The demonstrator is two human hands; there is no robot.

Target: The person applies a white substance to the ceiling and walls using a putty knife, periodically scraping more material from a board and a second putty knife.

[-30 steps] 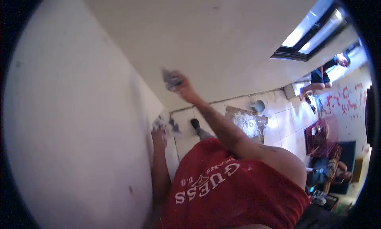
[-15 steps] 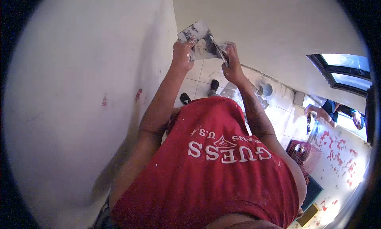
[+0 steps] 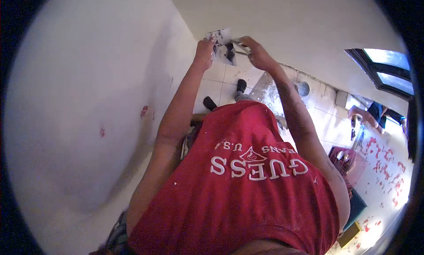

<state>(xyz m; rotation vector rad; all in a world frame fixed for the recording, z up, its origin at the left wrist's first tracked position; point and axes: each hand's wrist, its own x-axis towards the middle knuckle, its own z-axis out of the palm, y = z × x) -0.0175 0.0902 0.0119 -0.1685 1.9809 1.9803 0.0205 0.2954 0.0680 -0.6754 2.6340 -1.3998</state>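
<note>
Up near the wall corner, my left hand (image 3: pixel 205 54) is closed on the edge of a flat plate (image 3: pixel 229 59) smeared with white paste and dark patches. My right hand (image 3: pixel 257 54) is closed on a thin flat scraper (image 3: pixel 240 46), seen nearly edge-on, its blade close beside the plate's right side. Both arms reach forward at about the same height. Part of the scraper is hidden behind the fingers.
Pale walls (image 3: pixel 84 78) with red flecks stand on the left and ahead. A bucket (image 3: pixel 302 89) and paste-marked sheet (image 3: pixel 270 93) lie on the tiled floor (image 3: pixel 215 85). Right: a window (image 3: pixel 384 71), another person's arm (image 3: pixel 369 118) and a red wire rack (image 3: pixel 346 164).
The plate has turned, and the white lump seen on it before no longer shows. My right hand has tilted over, bringing the scraper flatter beside the plate. The view has shifted slightly.
</note>
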